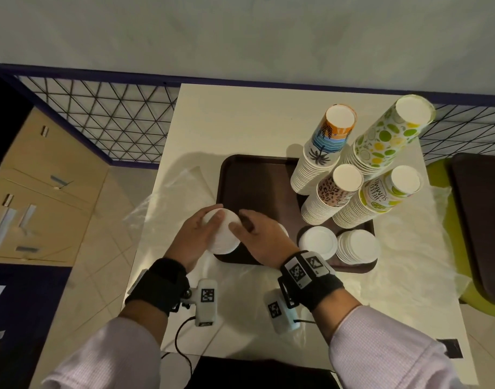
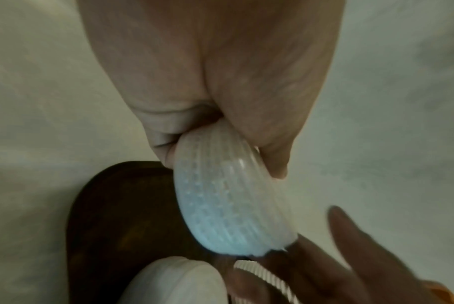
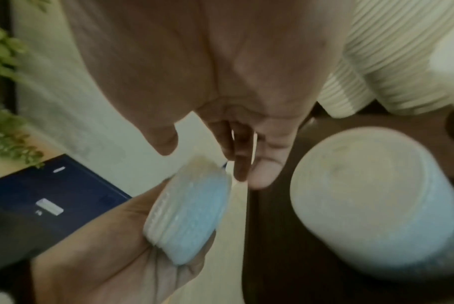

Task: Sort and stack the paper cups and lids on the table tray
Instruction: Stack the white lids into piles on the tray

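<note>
Left hand (image 1: 197,234): fingers and thumb curled round a short stack of white lids (image 1: 222,231), held tilted above the near left corner of the brown tray (image 1: 254,181). Right hand (image 1: 259,238): fingers straight and relaxed, just beside the held stack, gripping nothing; contact with it not discernible. Other lid stacks (image 1: 358,245): along the near edge of the tray, toward its right corner. Cup stacks (image 1: 329,195): four, inverted, tall, crowding the right edge. Risks, as judged: tilted grip letting lids fan out and slide off onto the table; stack set down askew and toppling; right wrist brushing the neighbouring lids.
</note>
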{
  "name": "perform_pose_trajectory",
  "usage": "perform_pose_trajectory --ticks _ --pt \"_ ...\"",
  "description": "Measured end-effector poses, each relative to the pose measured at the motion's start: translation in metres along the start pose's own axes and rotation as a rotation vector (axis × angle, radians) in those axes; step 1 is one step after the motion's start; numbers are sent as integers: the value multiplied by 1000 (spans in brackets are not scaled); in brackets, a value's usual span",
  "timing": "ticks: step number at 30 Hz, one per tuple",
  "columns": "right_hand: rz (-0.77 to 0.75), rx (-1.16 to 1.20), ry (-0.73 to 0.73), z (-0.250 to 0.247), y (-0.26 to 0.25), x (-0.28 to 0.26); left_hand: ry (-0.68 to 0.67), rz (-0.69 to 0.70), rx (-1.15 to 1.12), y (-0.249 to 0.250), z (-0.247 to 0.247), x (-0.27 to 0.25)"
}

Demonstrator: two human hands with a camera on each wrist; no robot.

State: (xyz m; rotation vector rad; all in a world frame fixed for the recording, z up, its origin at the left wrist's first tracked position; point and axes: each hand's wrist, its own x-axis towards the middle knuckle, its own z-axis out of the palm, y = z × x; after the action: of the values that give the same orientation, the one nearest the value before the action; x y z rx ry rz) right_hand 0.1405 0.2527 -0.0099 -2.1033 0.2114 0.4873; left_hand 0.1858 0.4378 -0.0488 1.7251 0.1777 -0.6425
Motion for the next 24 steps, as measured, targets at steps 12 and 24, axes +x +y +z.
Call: perform_pose_trajectory --ticks 12,24 --pt "15 -856 -65 -1 36 9 50 78 563 -27 28 29" --pt "73 -835 -76 -7 50 7 63 209 1109 -25 49 33"
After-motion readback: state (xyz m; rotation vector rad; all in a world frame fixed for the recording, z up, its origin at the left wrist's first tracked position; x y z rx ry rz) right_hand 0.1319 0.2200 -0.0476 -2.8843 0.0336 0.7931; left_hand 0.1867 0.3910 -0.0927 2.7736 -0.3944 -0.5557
